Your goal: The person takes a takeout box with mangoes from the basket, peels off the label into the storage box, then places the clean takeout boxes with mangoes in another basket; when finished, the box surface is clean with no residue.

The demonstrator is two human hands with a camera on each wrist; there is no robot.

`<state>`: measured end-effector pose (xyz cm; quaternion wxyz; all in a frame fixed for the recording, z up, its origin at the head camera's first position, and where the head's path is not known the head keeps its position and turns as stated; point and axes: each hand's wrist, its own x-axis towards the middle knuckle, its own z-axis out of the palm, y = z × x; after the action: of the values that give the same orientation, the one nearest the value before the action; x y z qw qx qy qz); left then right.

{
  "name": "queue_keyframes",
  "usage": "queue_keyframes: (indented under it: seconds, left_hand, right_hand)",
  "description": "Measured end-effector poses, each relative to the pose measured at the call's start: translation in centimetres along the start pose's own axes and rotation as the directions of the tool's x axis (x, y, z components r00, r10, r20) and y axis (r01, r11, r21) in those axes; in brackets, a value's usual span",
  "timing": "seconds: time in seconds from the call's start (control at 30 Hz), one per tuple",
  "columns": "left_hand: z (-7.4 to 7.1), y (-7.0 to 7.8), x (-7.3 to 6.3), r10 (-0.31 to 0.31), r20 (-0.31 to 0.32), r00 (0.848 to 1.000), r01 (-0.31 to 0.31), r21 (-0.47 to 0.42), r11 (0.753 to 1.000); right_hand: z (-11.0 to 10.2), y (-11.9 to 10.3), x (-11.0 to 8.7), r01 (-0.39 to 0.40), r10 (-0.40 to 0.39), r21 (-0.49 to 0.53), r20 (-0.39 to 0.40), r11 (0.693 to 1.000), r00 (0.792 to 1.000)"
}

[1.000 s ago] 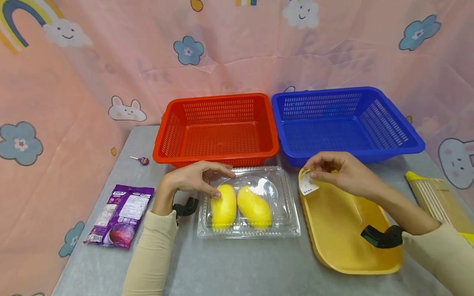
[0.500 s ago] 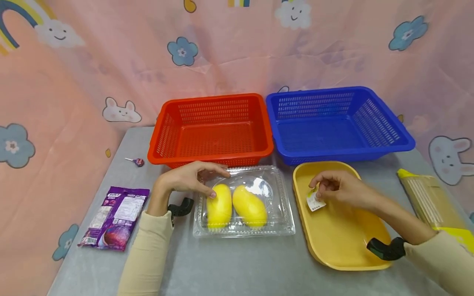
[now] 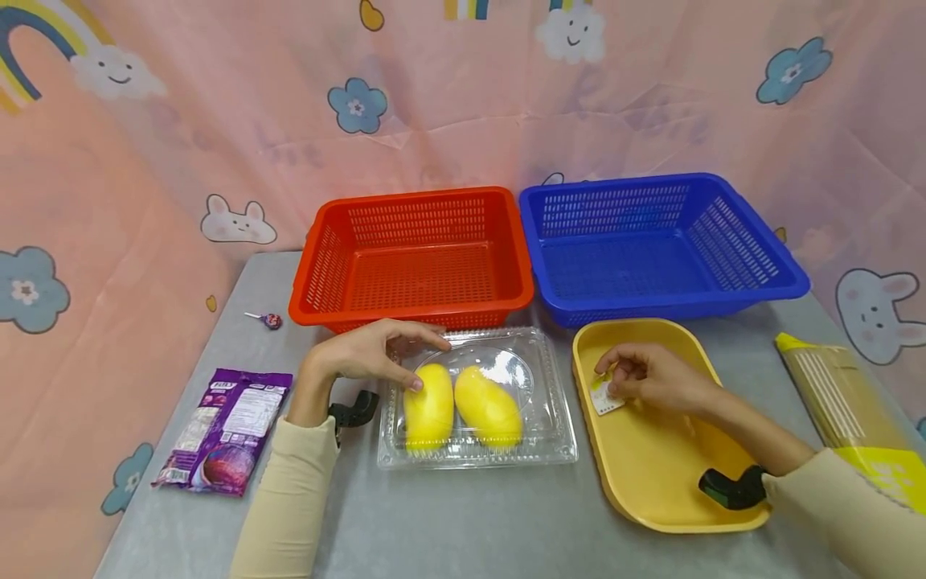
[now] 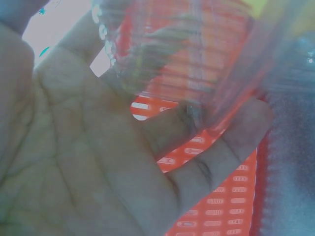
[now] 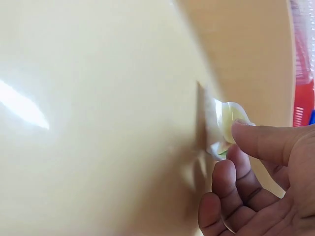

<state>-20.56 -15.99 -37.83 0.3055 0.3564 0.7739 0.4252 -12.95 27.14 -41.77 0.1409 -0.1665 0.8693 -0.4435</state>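
Note:
A clear plastic clamshell box (image 3: 546,418) sits mid-table with two yellow mangoes (image 3: 489,406) inside. My left hand (image 3: 362,351) holds it at its back left corner, thumb over the lid; in the left wrist view its fingers (image 4: 197,174) lie along the ribbed clear plastic. My right hand (image 3: 661,379) is over the yellow tray (image 3: 665,482), pinching a small, thin white-and-yellow packet (image 3: 606,399) between thumb and fingertips. In the right wrist view the packet (image 5: 226,118) looks glossy and curved, close over the tray's surface, with its shadow beside it.
Behind stand a red basket (image 3: 412,316) and a blue basket (image 3: 673,307), side by side. To the left lie a purple packet (image 3: 224,430) and a lollipop (image 3: 272,321). A beige-and-yellow package (image 3: 839,394) lies to the right of the tray.
My right hand has moved with the small packet from the tray's back left corner toward its inside. My left hand stays on the box. The head view has shifted slightly.

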Motion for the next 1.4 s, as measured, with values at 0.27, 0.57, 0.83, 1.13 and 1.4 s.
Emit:
queue_keyframes:
  seconds: [0.27,0.57,0.83,1.13,1.4]
  left_hand:
    - [0.1,0.0,0.1,0.003,0.000,1.000,-0.003,0.009,1.000]
    - [-0.1,-0.2,0.0,0.018,0.010,1.000,-0.018,-0.010,1.000]
    - [0.0,-0.2,0.0,0.018,0.010,1.000,-0.018,-0.004,1.000]
    - [0.0,0.0,0.0,0.022,0.010,1.000,-0.022,0.003,1.000]
    - [-0.1,0.0,-0.2,0.030,0.011,0.999,-0.031,0.027,0.999]
  right_hand:
    - [1.0,0.8,0.1,0.102,-0.109,-0.142,-0.039,0.985,0.993]
    - [1.2,1.4,-0.2,0.216,-0.237,-0.255,-0.054,0.943,0.970]
    - [0.7,1.4,-0.7,0.119,-0.135,-0.389,-0.015,0.914,0.991]
    - [0.4,1.3,-0.8,0.081,-0.082,-0.408,0.016,0.910,0.997]
    - [-0.1,1.6,-0.8,0.209,-0.226,-0.273,-0.029,0.939,0.974]
